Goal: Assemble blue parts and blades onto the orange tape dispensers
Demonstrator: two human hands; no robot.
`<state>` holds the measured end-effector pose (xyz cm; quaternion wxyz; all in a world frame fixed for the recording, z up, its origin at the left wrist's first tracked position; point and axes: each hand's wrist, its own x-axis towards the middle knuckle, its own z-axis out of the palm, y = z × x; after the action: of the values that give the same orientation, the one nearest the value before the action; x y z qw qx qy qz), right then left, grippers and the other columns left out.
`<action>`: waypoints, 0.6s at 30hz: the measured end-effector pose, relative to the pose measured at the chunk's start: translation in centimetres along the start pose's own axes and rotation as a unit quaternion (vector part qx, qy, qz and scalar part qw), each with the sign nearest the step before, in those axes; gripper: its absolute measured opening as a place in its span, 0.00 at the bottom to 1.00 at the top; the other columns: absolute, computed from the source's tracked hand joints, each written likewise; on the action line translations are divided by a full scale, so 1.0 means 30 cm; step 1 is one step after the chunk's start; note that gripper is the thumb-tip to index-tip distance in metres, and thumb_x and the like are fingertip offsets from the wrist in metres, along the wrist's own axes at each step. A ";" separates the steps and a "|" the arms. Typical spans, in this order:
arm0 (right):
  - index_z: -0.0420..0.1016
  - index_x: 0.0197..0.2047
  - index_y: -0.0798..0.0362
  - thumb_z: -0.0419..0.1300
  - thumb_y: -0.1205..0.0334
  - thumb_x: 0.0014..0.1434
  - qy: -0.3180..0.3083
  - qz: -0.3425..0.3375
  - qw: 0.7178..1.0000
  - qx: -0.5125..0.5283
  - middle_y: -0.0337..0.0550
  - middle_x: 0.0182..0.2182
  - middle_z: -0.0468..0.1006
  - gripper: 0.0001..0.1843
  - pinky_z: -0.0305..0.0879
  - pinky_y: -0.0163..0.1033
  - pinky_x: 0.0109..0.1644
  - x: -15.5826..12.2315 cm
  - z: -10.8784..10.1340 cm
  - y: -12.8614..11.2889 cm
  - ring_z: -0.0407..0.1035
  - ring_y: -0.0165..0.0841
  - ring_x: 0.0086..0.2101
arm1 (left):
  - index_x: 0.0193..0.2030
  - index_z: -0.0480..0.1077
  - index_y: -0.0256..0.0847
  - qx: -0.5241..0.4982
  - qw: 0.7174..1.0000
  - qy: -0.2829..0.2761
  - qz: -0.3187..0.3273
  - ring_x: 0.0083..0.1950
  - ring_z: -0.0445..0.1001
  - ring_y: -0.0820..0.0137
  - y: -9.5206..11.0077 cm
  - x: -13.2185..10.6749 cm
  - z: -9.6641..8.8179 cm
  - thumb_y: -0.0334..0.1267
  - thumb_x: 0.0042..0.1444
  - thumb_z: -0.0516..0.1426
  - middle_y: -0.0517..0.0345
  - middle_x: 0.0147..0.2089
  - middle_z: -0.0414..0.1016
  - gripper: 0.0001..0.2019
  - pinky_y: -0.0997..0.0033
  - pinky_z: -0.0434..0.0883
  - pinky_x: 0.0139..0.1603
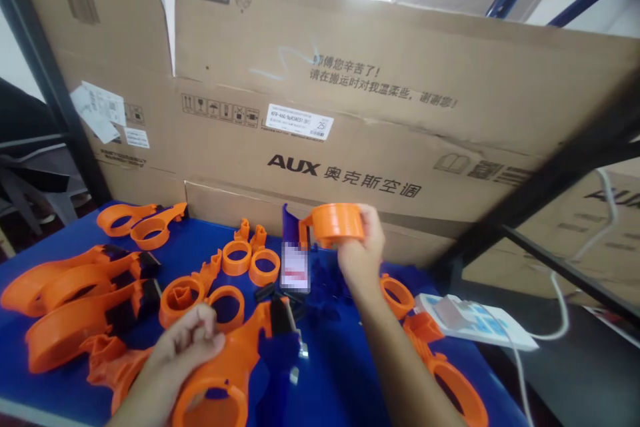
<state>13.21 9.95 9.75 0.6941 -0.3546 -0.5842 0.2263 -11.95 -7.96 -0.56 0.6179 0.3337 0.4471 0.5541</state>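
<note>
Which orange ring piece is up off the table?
The wide orange drum in the right hand; the other rings lie on the blue table.

Orange parts (60,330): smooth glossy plastic. Table (345,373): smooth blue surface. Boxes (400,120) behind: matt brown corrugated cardboard, paper labels (299,121).

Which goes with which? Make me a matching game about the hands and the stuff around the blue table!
1 left hand
2 right hand
3 power strip
4 cardboard box

A stands behind the blue table
B holds up an orange round piece
C lies white at the table's right edge
D grips an orange handle piece

Pairs: 1-D, 2-B, 3-C, 4-A
</note>
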 end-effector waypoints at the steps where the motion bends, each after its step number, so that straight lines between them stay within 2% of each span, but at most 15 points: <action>1: 0.69 0.40 0.51 0.55 0.68 0.47 0.022 0.003 1.000 -0.017 0.36 0.33 0.73 0.14 0.67 0.32 0.32 -0.011 -0.044 -0.005 0.67 0.28 0.29 | 0.30 0.64 0.50 0.000 1.000 -0.006 0.007 0.23 0.60 0.70 -0.039 0.006 0.008 0.45 0.50 0.69 0.64 0.25 0.60 0.16 0.71 0.62 0.24; 3: 0.70 0.39 0.51 0.55 0.68 0.47 0.041 0.022 0.999 -0.008 0.34 0.30 0.72 0.14 0.66 0.32 0.31 -0.043 -0.124 -0.016 0.66 0.28 0.27 | 0.30 0.66 0.49 0.012 0.999 -0.013 0.027 0.24 0.58 0.71 -0.088 0.028 0.017 0.43 0.50 0.69 0.63 0.26 0.61 0.14 0.71 0.60 0.24; 5: 0.71 0.40 0.51 0.57 0.68 0.47 0.053 0.042 0.998 0.003 0.34 0.29 0.71 0.14 0.65 0.31 0.29 -0.083 -0.191 -0.026 0.65 0.27 0.25 | 0.31 0.67 0.48 0.025 0.998 -0.027 0.041 0.25 0.57 0.71 -0.103 0.058 0.017 0.42 0.52 0.69 0.63 0.28 0.62 0.13 0.72 0.59 0.25; 8: 0.71 0.41 0.49 0.61 0.66 0.50 0.069 0.065 0.995 0.002 0.34 0.29 0.71 0.13 0.65 0.31 0.26 -0.137 -0.272 -0.048 0.64 0.27 0.24 | 0.30 0.68 0.47 0.009 0.998 -0.039 0.050 0.28 0.59 0.71 -0.090 0.117 0.011 0.41 0.51 0.69 0.63 0.30 0.62 0.13 0.73 0.61 0.27; 11: 0.72 0.42 0.47 0.63 0.65 0.54 0.070 0.071 0.995 -0.019 0.38 0.32 0.74 0.11 0.67 0.33 0.26 -0.174 -0.338 -0.086 0.68 0.29 0.25 | 0.29 0.67 0.46 -0.009 0.997 -0.041 0.062 0.28 0.59 0.72 -0.068 0.184 0.013 0.41 0.50 0.70 0.63 0.30 0.62 0.14 0.73 0.61 0.28; 15: 0.76 0.41 0.47 0.65 0.62 0.55 0.010 0.027 0.994 -0.107 0.44 0.35 0.78 0.09 0.76 0.44 0.35 -0.214 -0.428 -0.153 0.75 0.39 0.33 | 0.30 0.68 0.47 0.034 0.994 -0.016 0.102 0.27 0.59 0.71 -0.045 0.237 0.023 0.44 0.51 0.69 0.63 0.29 0.62 0.14 0.72 0.61 0.28; 18: 0.79 0.43 0.44 0.66 0.60 0.55 -0.087 -0.064 0.967 -0.230 0.48 0.39 0.80 0.11 0.77 0.53 0.45 -0.258 -0.497 -0.187 0.77 0.46 0.40 | 0.30 0.69 0.49 0.112 0.987 -0.001 0.119 0.26 0.59 0.70 -0.004 0.201 0.012 0.45 0.51 0.69 0.62 0.29 0.62 0.13 0.72 0.60 0.25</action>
<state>25.47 -2.72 7.97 0.5530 -0.4457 -0.7004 0.0709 -11.65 -2.03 -1.64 0.5072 0.4520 0.4627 0.5695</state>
